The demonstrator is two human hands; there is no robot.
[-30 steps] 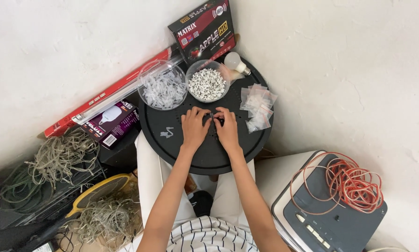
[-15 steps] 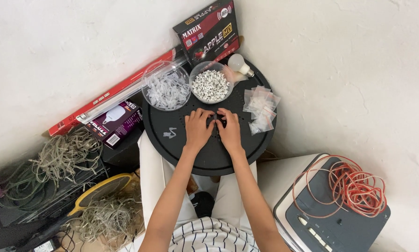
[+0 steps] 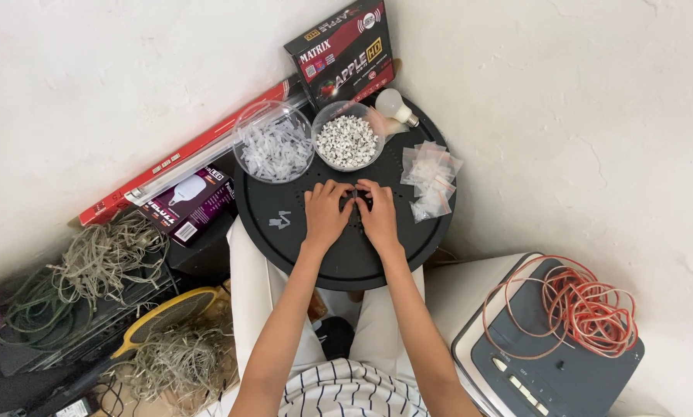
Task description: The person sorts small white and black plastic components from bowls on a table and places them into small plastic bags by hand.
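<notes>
Fingertips of both hands meeting at the middle of a round black tray [image 3: 285, 255], left hand [image 3: 325, 216] and right hand [image 3: 379, 220] side by side, knuckles up, thumbs tucked inward. Pinched between the two sets of fingertips, a small dark piece [image 3: 354, 197], too small to make out; its long axis cannot be told. Fingers curled and drawn together rather than spread, both hands equally close to the piece, neither clearly leading.

Just beyond the fingertips, straight ahead, a clear bowl of small white pieces [image 3: 347, 142]; ahead and to the left of the left hand, a second clear bowl of pale plastic strips [image 3: 274, 144]. Just beside the right hand, on its outer side, a heap of small clear bags [image 3: 430, 179]. Left of the left hand on the tray, a small pale scrap [image 3: 280, 220].

Forearms running straight back from the tray toward a striped shirt, wrists level, elbows low and close to the body.

Farther ahead, a white bulb [image 3: 393, 104] at the tray's far rim and a red and black box [image 3: 345, 50] leaning on the wall. Well off to the right, a coil of orange wire [image 3: 586, 305] on a grey device; well off to the left, tangled cord [image 3: 107, 259] and a yellow racket-shaped swatter [image 3: 161, 313].
</notes>
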